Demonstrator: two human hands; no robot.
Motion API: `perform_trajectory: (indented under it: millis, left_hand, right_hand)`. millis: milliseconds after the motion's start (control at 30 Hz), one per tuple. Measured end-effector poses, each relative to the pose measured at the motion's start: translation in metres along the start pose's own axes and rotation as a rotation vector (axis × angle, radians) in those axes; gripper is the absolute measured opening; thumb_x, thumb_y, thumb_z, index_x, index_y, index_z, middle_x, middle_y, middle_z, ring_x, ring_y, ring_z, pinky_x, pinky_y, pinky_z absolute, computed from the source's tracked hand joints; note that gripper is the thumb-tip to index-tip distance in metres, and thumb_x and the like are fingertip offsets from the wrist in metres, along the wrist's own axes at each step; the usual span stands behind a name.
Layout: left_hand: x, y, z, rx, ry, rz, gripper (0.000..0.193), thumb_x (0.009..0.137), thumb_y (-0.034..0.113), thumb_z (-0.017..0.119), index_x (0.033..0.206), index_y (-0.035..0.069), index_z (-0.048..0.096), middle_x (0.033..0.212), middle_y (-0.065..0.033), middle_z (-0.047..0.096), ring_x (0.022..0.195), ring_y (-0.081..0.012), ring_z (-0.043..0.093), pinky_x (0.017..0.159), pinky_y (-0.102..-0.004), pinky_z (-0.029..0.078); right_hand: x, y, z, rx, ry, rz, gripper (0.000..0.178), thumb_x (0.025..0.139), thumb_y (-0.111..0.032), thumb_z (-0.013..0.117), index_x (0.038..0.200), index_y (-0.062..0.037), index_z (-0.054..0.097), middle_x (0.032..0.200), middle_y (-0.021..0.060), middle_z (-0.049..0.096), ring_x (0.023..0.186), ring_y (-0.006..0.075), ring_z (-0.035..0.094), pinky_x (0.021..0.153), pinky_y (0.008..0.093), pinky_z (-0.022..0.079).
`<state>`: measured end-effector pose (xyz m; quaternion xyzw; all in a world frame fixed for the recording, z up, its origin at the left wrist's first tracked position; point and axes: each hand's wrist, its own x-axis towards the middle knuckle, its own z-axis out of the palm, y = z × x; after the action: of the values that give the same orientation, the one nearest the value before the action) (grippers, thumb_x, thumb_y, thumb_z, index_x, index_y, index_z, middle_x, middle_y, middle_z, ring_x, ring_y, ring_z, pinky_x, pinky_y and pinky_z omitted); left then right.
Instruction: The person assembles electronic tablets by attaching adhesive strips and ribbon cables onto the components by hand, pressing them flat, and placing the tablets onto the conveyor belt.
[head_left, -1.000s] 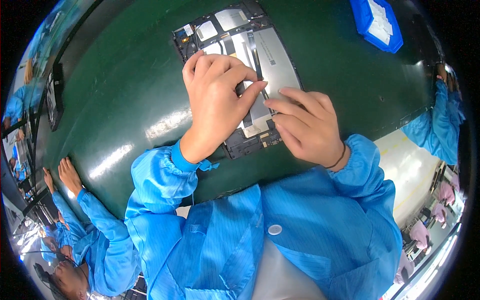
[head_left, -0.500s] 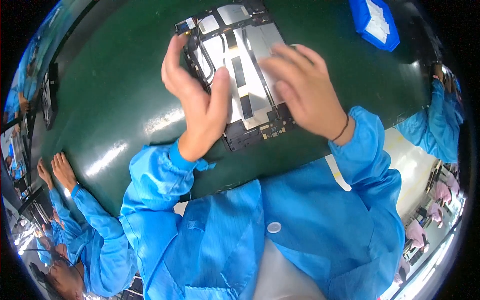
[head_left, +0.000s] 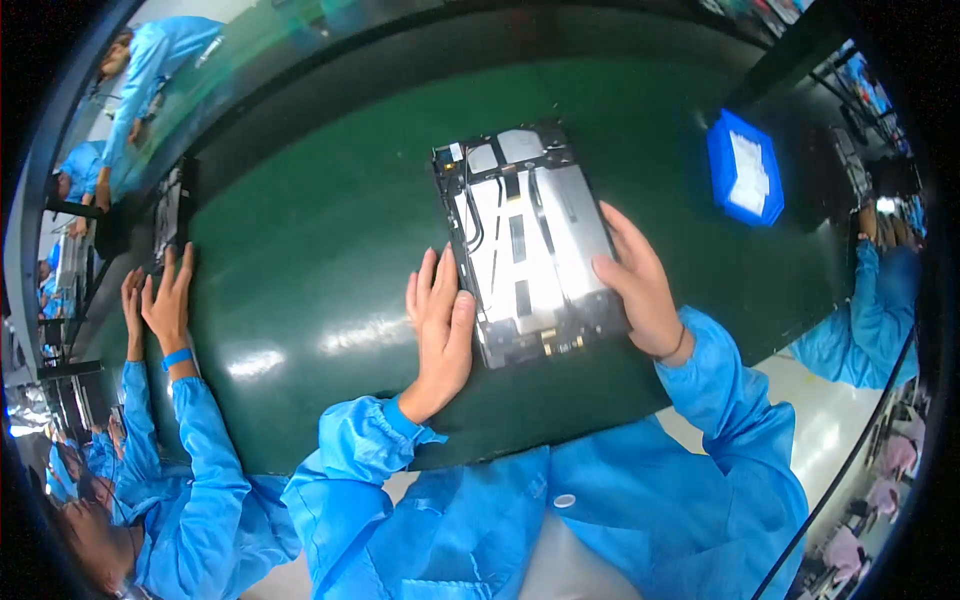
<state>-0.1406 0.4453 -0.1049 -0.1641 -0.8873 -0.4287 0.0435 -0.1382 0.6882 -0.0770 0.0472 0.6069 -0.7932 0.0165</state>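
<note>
An opened tablet, its silver plates, black flex strips and small circuit boards bare, lies tilted slightly on the green worktop. My right hand grips its right edge, thumb over the top and fingers along the side. Against the lower left edge rests my left hand, with its fingers stretched out and the thumb close to the edge. The left hand is open, not wrapped round the tablet. The tablet's underside is hidden.
A blue bin with white pieces stands to the right on the worktop. At left, a co-worker's hands are near a dark device. Another blue-sleeved person is at the right. A raised dark ledge runs along the far side.
The view has tipped up, so everything sits lower. My right hand has moved from above the tablet's face onto its right edge. My left hand has slid from the upper left to the lower left edge.
</note>
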Motion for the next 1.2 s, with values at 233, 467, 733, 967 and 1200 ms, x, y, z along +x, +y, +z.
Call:
perform_trajectory:
  millis: [233, 467, 733, 967, 1200]
  left_hand:
    - [0.024, 0.013, 0.029, -0.343, 0.207, -0.008, 0.051, 0.103, 0.022, 0.038, 0.147, -0.002, 0.032, 0.152, -0.0186, 0.032, 0.143, -0.0320, 0.027, 0.118, -0.0388, 0.018]
    - [0.022, 0.022, 0.040, -0.384, 0.196, -0.002, 0.046, 0.098, 0.019, 0.049, 0.139, -0.001, 0.042, 0.141, -0.0184, 0.041, 0.135, -0.0317, 0.035, 0.114, -0.0389, 0.025]
    - [0.049, 0.034, 0.045, -0.107, -0.008, 0.135, 0.019, 0.090, 0.015, 0.059, 0.106, 0.009, 0.067, 0.087, -0.0022, 0.069, 0.086, -0.0223, 0.059, 0.080, -0.0362, 0.040]
    - [0.061, 0.042, 0.057, 0.008, -0.087, 0.238, 0.014, 0.089, 0.014, 0.059, 0.095, 0.012, 0.072, 0.083, -0.0031, 0.068, 0.080, -0.0222, 0.057, 0.075, -0.0368, 0.038]
    - [0.060, 0.046, 0.081, -0.026, -0.074, 0.253, 0.014, 0.089, 0.014, 0.059, 0.094, 0.012, 0.072, 0.088, -0.0031, 0.069, 0.086, -0.0237, 0.058, 0.078, -0.0381, 0.039]
  right_hand:
    - [0.169, -0.014, -0.004, 0.121, 0.033, 0.035, 0.063, 0.089, -0.002, 0.057, 0.147, 0.0045, 0.032, 0.135, 0.0183, 0.053, 0.114, 0.0211, 0.057, 0.096, 0.0325, 0.046]
    - [0.263, 0.016, -0.038, -0.392, 0.190, -0.556, 0.051, 0.088, -0.001, 0.054, 0.138, 0.0029, 0.047, 0.136, 0.0177, 0.056, 0.127, 0.0312, 0.052, 0.108, 0.0361, 0.039]
    - [0.154, 0.013, -0.015, -0.931, -0.023, -0.928, 0.030, 0.081, 0.000, 0.058, 0.108, -0.0085, 0.067, 0.125, 0.0109, 0.062, 0.127, 0.0282, 0.050, 0.104, 0.0429, 0.036]
    - [0.175, 0.022, -0.017, -1.016, -0.137, -0.837, 0.019, 0.082, -0.009, 0.062, 0.100, -0.0086, 0.068, 0.105, 0.0064, 0.067, 0.104, 0.0283, 0.057, 0.088, 0.0423, 0.043]
    - [0.181, 0.022, -0.012, -1.021, -0.382, -0.853, 0.029, 0.088, -0.016, 0.062, 0.115, -0.0055, 0.065, 0.129, 0.0132, 0.060, 0.126, 0.0324, 0.049, 0.107, 0.0430, 0.038]
